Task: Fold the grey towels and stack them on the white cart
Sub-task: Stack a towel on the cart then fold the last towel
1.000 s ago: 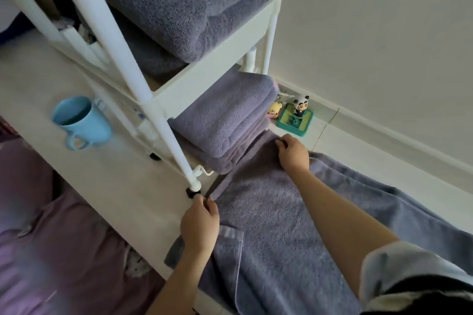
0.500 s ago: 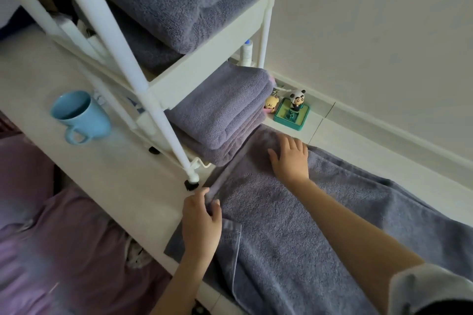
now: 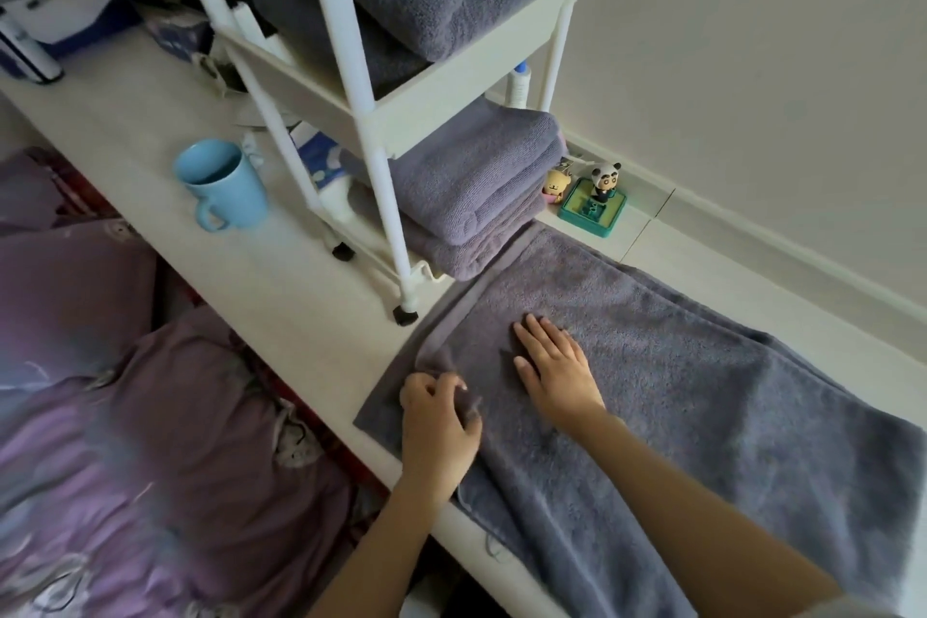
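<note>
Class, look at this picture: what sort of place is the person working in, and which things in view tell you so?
Probably a bedroom or dormitory room at home. Purple floral bedding lies beside a white ledge carrying a blue mug, a white cart and a small panda figurine.

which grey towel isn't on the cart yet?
The spread towel lying flat on the counter under both hands: left hand pinches its edge, right hand presses it. The other towels sit folded on the white cart shelves.

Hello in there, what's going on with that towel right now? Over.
Left hand pinching grey towel edge; right hand flat on it. Towel spread on counter, not yet folded small. White cart already holds folded towels.
</note>
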Demonstrator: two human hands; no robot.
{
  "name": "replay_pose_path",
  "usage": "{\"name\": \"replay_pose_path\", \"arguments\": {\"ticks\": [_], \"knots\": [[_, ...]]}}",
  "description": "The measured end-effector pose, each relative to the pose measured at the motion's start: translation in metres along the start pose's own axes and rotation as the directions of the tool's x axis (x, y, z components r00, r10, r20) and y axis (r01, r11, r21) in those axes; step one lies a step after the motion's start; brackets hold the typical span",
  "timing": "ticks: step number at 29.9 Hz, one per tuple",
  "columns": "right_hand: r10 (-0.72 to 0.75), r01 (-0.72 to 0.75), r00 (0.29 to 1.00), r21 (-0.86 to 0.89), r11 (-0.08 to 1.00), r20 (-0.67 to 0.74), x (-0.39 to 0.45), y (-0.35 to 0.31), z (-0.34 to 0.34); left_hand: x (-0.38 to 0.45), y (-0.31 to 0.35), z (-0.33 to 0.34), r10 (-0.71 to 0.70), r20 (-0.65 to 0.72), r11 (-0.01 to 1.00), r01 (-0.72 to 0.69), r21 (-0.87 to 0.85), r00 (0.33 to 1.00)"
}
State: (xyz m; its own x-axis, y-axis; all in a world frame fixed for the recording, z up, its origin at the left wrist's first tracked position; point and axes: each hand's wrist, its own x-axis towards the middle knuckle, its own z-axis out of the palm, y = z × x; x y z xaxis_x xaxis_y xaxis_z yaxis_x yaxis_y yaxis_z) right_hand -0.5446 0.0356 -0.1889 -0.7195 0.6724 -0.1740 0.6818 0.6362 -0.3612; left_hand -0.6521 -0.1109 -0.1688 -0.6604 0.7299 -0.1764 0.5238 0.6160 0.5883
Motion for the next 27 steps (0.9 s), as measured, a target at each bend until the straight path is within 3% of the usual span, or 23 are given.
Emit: {"name": "replay_pose_path", "arguments": {"ticks": [3, 8, 12, 17, 21, 23, 25, 27], "knots": [[0.069, -0.068, 0.993, 0.013, 0.998, -0.091, -0.02, -0.001, -0.001, 0.002, -0.012, -0.018, -0.142, -0.086, 0.972, 0.123, -0.199, 0.986], [0.238, -0.245, 0.957, -0.027, 0.969, -0.166, -0.09, 0.004, 0.021, 0.002, -0.04, -0.033, -0.116, -0.164, 0.979, 0.141, 0.15, 0.98], [0.35, -0.36, 0.931, -0.107, 0.927, -0.106, -0.145, 0.028, 0.023, 0.001, -0.017, -0.018, 0.039, 0.009, 0.987, -0.04, 0.159, 0.999], [0.416, -0.412, 0.909, -0.235, 0.881, -0.032, -0.182, 0.083, 0.004, -0.009, 0.021, 0.011, 0.185, 0.182, 0.946, -0.225, 0.234, 0.966], [0.511, -0.489, 0.856, -0.433, 0.757, -0.074, -0.202, 0.142, -0.037, -0.017, 0.055, 0.03, 0.337, 0.398, 0.856, -0.454, 0.248, 0.853], [0.693, -0.66, 0.713, -0.438, 0.61, -0.107, -0.216, 0.164, -0.057, -0.028, 0.078, 0.044, 0.382, 0.569, 0.833, -0.538, 0.128, 0.728], [0.815, -0.806, 0.558, -0.337, 0.487, -0.158, -0.222, 0.164, -0.069, -0.04, 0.099, 0.062, 0.437, 0.66, 0.779, -0.624, 0.062, 0.611], [0.833, -0.847, 0.526, -0.189, 0.497, -0.168, -0.224, 0.146, -0.064, -0.048, 0.116, 0.077, 0.512, 0.65, 0.692, -0.718, 0.075, 0.562]]}}
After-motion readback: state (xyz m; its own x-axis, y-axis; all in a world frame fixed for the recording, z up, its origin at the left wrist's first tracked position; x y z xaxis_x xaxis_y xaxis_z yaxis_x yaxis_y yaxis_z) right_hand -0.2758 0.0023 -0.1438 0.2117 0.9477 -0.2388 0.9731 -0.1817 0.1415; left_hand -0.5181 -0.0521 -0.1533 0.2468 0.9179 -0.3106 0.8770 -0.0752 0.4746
